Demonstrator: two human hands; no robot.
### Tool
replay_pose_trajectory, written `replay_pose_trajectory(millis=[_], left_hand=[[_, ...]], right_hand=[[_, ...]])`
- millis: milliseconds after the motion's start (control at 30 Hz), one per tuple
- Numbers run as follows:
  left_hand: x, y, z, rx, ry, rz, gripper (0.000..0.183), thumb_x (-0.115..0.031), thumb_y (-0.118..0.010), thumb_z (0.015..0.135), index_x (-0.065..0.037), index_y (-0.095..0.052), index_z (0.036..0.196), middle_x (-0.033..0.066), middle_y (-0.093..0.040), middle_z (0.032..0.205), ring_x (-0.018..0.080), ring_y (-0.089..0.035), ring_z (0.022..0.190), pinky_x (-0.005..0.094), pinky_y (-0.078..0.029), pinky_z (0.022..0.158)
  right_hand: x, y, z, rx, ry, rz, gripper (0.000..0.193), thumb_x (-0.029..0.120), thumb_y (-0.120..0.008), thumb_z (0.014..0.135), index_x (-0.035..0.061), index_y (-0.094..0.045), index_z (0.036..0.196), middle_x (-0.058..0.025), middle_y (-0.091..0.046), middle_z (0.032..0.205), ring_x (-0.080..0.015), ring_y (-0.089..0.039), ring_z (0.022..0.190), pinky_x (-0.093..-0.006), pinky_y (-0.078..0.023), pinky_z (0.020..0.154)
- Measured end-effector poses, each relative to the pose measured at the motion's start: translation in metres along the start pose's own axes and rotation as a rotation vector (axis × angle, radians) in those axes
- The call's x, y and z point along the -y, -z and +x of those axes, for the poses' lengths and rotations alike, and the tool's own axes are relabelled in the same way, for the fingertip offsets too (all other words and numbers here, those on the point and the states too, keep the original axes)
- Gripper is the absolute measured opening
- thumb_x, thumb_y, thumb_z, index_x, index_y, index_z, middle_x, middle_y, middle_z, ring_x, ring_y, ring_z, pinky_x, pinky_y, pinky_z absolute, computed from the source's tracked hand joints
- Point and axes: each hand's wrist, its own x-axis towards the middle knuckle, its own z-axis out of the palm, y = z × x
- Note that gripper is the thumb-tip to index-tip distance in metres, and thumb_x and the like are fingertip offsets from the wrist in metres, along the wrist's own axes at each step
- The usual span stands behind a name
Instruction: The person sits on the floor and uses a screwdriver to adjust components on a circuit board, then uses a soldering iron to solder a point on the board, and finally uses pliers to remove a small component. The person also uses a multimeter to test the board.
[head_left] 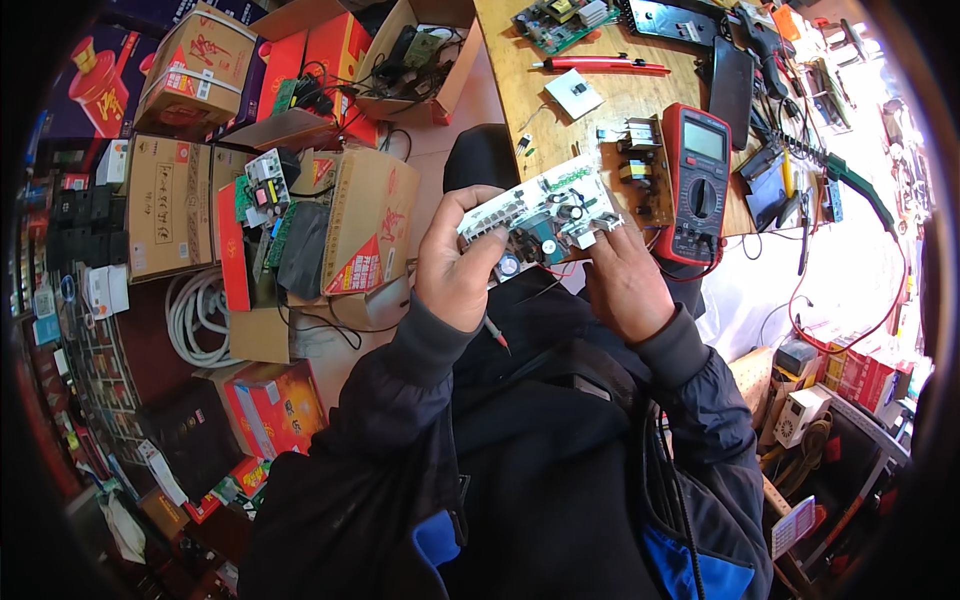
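Observation:
My left hand [455, 265] grips the left end of a white circuit board [530, 215], thumb on top and fingers curled round its far edge. Capacitors, coils and small wires stand on the board's face, and it is held tilted above my lap. At its right end, my right hand [628, 280] has its fingertips closed against the parts there; whether they pinch a wire is hidden. A thin stick with a reddish tip [500, 340] pokes out below my left hand. Close to my right hand lie a red multimeter [697, 170] and a brown circuit board [652, 190].
On the wooden table [505, 60] are a red pen [610, 65], a small white square piece [574, 94], a green circuit board [560, 25] and a black phone-like slab [731, 80]. Open cartons [370, 225] of electronics and a coiled white hose [195, 320] occupy the left floor.

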Motion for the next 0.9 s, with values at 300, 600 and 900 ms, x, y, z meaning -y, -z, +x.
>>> replay_pose_trajectory(millis=[300, 600, 900], left_hand=[[-0.002, 0.003, -0.001, -0.007, 0.022, -0.063, 0.031, 0.001, -0.055, 0.099, 0.004, -0.057, 0.13, 0.0107, -0.069, 0.117, 0.0133, -0.069, 0.104, 0.0304, -0.058, 0.093], [-0.002, 0.01, -0.002, -0.06, 0.064, -0.042, 0.034, 0.003, -0.052, 0.099, 0.005, -0.054, 0.132, 0.0151, -0.069, 0.118, 0.0178, -0.071, 0.104, 0.0345, -0.061, 0.093], [0.003, 0.011, -0.003, -0.113, 0.023, -0.121, 0.032, 0.002, -0.052, 0.098, 0.001, -0.057, 0.129, 0.0075, -0.068, 0.114, 0.0082, -0.065, 0.094, 0.0241, -0.054, 0.082]], right_hand=[[0.003, -0.002, 0.0, -0.068, -0.038, 0.045, 0.055, -0.014, -0.057, 0.084, -0.0073, -0.055, 0.139, -0.0299, -0.04, 0.161, -0.0483, -0.036, 0.152, -0.05, -0.036, 0.124], [0.003, 0.0, -0.001, -0.107, -0.046, 0.078, 0.063, -0.019, -0.052, 0.081, -0.0086, -0.053, 0.143, -0.0307, -0.037, 0.163, -0.048, -0.036, 0.153, -0.047, -0.033, 0.126], [0.002, -0.01, 0.006, -0.186, -0.09, 0.018, 0.07, -0.017, -0.053, 0.08, -0.0103, -0.047, 0.149, -0.0319, -0.037, 0.161, -0.0481, -0.035, 0.153, -0.0487, -0.032, 0.126]])
